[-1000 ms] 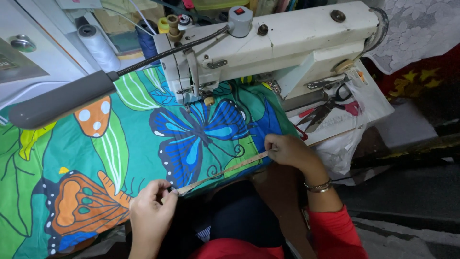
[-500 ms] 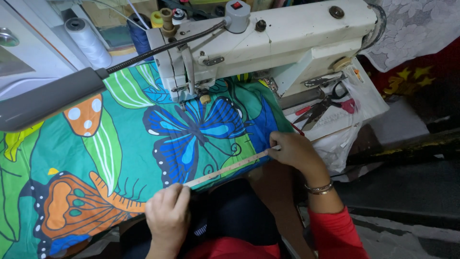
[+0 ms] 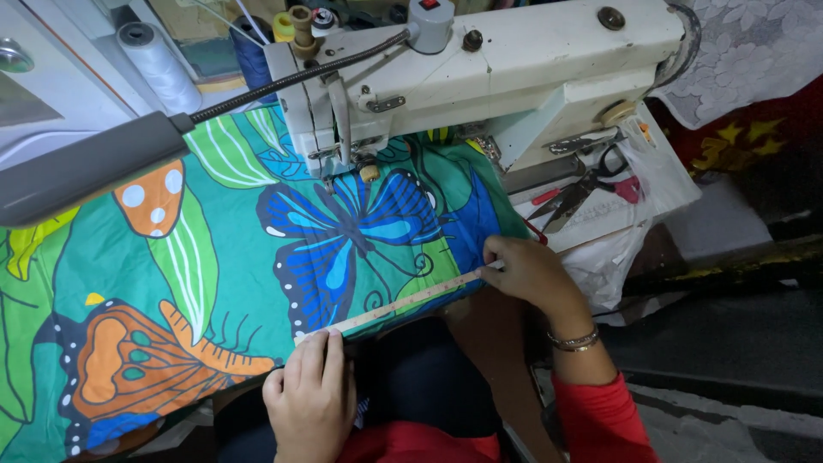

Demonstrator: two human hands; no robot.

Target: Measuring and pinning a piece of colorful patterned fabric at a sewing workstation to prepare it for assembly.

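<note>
A bright green fabric (image 3: 214, 257) printed with blue and orange butterflies lies across the sewing table under a white sewing machine (image 3: 480, 77). Along its near edge a pale measuring tape (image 3: 399, 304) is stretched tight. My left hand (image 3: 310, 394) pinches the tape's left end against the fabric edge. My right hand (image 3: 527, 270), with a bracelet on the wrist and a red sleeve behind it, pins the tape's right end near the fabric's corner.
A grey lamp head (image 3: 81, 167) on a flexible arm hangs over the fabric at left. Thread cones (image 3: 159, 64) stand at the back left. Scissors (image 3: 583, 184) lie on the table right of the machine, beside a white plastic bag (image 3: 613, 253).
My left hand has slid right along the fabric edge, and the tape now lies flatter and tauter between both hands. The view has shifted slightly left.
</note>
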